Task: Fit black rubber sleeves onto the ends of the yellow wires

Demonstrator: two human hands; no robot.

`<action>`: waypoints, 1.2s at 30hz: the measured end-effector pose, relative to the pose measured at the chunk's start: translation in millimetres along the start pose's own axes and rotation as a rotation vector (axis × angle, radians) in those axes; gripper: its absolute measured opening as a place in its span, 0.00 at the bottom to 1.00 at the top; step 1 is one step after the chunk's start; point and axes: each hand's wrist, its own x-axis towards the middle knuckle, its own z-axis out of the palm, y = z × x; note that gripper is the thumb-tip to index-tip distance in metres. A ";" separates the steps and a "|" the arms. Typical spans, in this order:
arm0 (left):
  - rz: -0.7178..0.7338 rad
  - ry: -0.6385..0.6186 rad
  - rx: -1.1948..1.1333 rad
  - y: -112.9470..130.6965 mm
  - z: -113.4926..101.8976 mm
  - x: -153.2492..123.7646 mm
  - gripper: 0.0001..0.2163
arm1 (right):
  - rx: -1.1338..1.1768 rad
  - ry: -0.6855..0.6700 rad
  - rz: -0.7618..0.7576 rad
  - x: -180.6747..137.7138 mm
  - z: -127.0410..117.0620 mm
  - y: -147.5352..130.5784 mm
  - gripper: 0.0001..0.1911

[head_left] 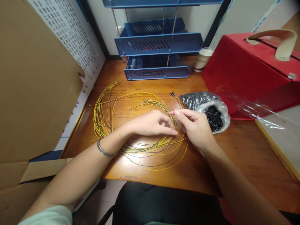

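Yellow and black wires (99, 109) lie in a large loose coil, with small connector ends (146, 101) on some of them. My left hand (156, 123) rests over the coil's right part, fingers loosely bent and thumb apart, with nothing visible held. My right hand (197, 126) is closed in a pinch, thumb against index finger, where a thin yellow wire (138, 92) arrives from the left. What lies under both palms is hidden. Behind the right hand, a few wires end in black tips (172, 93).
Beside my right hand stands an open plastic bag (225, 114) of small black pieces (213, 118). Farther back are a blue tiered tray rack (159, 73), a paper cup (202, 59) and a red box with a handle (234, 68). Cardboard (39, 78) borders the left side.
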 end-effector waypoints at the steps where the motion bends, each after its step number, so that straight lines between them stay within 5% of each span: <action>1: 0.000 0.019 0.002 -0.1 1.1 0.7 0.18 | -0.017 0.007 -0.022 -0.2 0.3 0.5 0.11; 7: -0.075 0.313 -0.122 -0.4 6.1 4.8 0.20 | -0.069 0.041 -0.083 -1.9 -0.5 0.5 0.14; 12: -0.049 0.304 -0.378 -2.9 3.7 7.5 0.21 | -0.084 -0.034 -0.065 -2.6 -0.3 -2.5 0.14; 16: -0.058 0.496 -0.520 -4.3 -1.4 11.7 0.23 | -0.074 -0.088 0.007 -1.9 2.3 -2.2 0.15; 24: 0.068 1.003 -0.771 -5.6 -16.1 16.6 0.23 | -0.029 -0.009 0.105 -1.2 2.4 6.7 0.18; 30: 0.061 1.206 -0.825 -9.0 -26.6 15.5 0.24 | -0.064 0.046 0.084 -1.8 2.5 4.7 0.16; 36: 0.034 1.323 -0.851 -10.0 -32.3 11.7 0.25 | -0.099 0.245 0.059 -1.7 1.0 -2.8 0.16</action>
